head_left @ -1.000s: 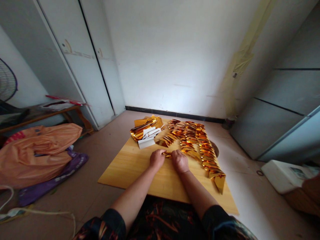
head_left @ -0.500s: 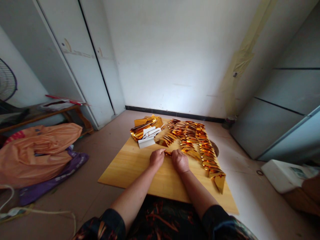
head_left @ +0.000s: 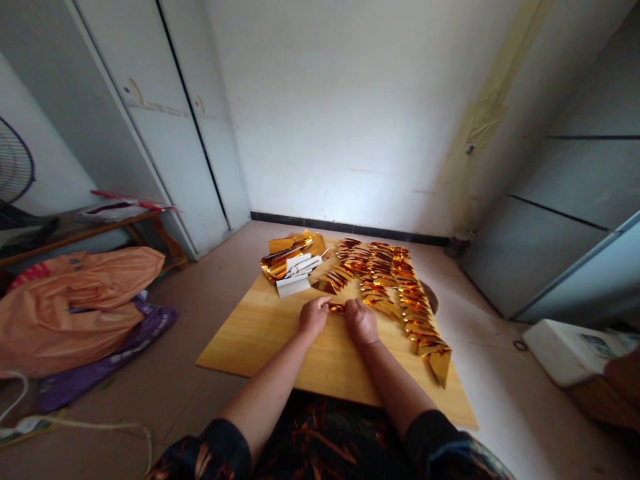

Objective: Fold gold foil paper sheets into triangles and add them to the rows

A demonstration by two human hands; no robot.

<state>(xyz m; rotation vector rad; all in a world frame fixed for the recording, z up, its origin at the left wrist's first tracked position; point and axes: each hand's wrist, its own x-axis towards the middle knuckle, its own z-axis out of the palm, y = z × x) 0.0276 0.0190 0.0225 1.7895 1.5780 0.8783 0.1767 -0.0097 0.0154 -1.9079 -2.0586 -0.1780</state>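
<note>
Between my two hands is a small piece of gold foil paper (head_left: 337, 308), low over the wooden board (head_left: 260, 340). My left hand (head_left: 315, 317) is closed on its left end, and my right hand (head_left: 361, 320) grips the right end; the fingers cover both ends. Just beyond my left hand lies a pile of loose gold foil sheets (head_left: 280, 247) with white-backed sheets (head_left: 294, 285) on its near side. Rows of folded gold foil pieces (head_left: 415, 307) stand packed together on the right part of the board, beyond and beside my right hand.
An orange bag (head_left: 95, 287) and a purple bag (head_left: 115, 353) lie on the floor at left, near a pale cable (head_left: 100, 423). A white box (head_left: 565, 347) stands at right. Behind are a white wall (head_left: 340, 120) and a grey cabinet (head_left: 150, 120).
The gold foil piece shows a little flatter and more plainly between my fingers. Both hands stay in nearly the same place, and the piles have not moved.
</note>
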